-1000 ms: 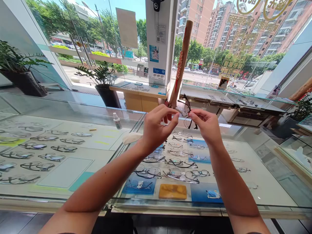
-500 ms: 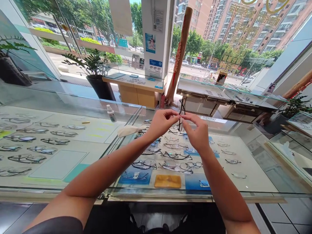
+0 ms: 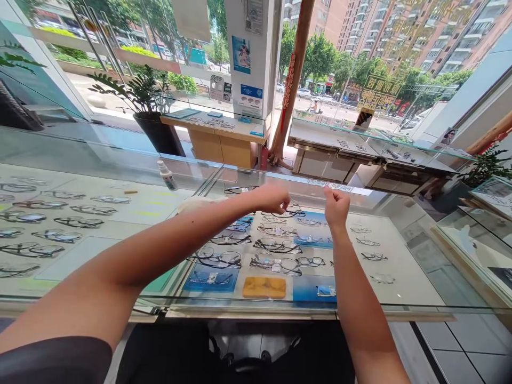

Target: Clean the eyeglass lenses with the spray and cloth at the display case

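My left hand (image 3: 275,197) is over the glass counter, blurred by motion, with its fingers curled downward; whatever lies inside them is hidden. To its right, my right hand (image 3: 337,207) is closed with the thumb on top, and I cannot make out what it holds. The hands are apart. Dark-rimmed glasses (image 3: 295,210) show close to my left fingertips; I cannot tell if they touch. A pale cloth (image 3: 196,204) lies partly behind my left forearm. Another dark pair of eyeglasses (image 3: 240,189) appears just beyond that forearm.
Rows of eyeglasses (image 3: 276,245) fill the glass counter (image 3: 404,234). A white spray bottle (image 3: 167,176) stands on it at left. An orange-yellow case (image 3: 264,287) shows near the front edge. Behind are a potted plant (image 3: 160,133), a wooden post (image 3: 290,90) and more display cabinets (image 3: 332,165).
My hands were together, fingertips holding dark-framed glasses upright between them. They have since separated, the left moving left and the right moving right, and the upright glasses no longer show between them.
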`<move>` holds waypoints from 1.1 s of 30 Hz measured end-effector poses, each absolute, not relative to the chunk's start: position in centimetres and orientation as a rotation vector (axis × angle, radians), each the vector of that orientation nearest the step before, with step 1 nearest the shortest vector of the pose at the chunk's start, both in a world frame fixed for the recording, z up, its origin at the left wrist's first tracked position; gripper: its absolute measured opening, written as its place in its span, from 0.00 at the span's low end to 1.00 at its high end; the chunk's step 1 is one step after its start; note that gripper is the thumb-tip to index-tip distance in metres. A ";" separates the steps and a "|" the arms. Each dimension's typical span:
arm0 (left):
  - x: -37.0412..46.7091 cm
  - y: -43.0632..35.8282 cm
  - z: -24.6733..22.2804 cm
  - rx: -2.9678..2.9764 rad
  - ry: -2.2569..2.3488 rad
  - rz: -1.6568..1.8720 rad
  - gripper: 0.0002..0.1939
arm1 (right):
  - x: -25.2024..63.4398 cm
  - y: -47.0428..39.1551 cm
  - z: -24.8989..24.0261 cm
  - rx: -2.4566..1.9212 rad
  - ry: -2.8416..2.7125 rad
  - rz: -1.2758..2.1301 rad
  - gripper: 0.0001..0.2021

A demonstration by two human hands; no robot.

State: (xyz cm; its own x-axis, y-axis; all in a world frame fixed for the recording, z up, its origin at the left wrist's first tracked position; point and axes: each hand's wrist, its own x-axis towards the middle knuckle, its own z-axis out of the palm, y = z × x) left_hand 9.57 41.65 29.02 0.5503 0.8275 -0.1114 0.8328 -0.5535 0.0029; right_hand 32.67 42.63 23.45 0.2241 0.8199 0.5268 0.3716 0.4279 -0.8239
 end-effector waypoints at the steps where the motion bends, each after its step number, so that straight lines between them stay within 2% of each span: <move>1: 9.9 41.8 28.4 2.712 1.454 -0.185 0.10 | 32.6 42.7 23.3 -1.161 -1.396 0.439 0.32; 8: 10.4 42.4 25.4 2.712 1.460 -0.323 0.10 | 32.3 42.4 23.1 -1.148 -1.431 0.489 0.29; 17: 10.6 42.7 25.3 2.710 1.462 -0.351 0.09 | 32.1 42.3 23.0 -1.167 -1.482 0.494 0.28; 24: 10.4 44.5 25.5 2.709 1.574 -0.257 0.14 | 32.2 42.1 23.2 -1.080 -1.492 0.547 0.33; 33: 10.2 46.2 24.6 2.630 1.595 -0.170 0.09 | 32.7 42.1 23.9 -0.996 -1.459 0.690 0.38</move>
